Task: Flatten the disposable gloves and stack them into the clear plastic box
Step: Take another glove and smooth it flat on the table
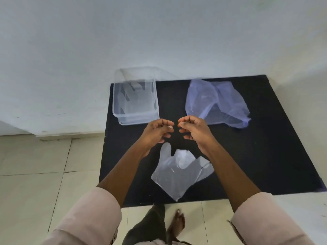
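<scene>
Plainly, two hands [176, 133], one loose glove [178, 171], one box [136, 119].

Left hand [157, 131]: raised, palm turned inward toward the right, fingers curled, thumb and forefinger tips brought close together; nothing is seen to be held. Left forearm [122, 168]: bare, extended forward and up from the lower left, a pale pink sleeve [92, 214] rolled back near the elbow.

Right hand [193, 131]: raised at the same height, palm turned inward toward the left, fingers curled, thumb and forefinger tips drawn together; nothing is seen to be held. Right forearm [228, 170]: bare, extended forward from the lower right, likewise sleeved in pale pink [261, 218].

The two hands are set near each other, fingertips facing, a narrow gap kept between them.

Bare foot [177, 223]: seen below, between the arms.
</scene>
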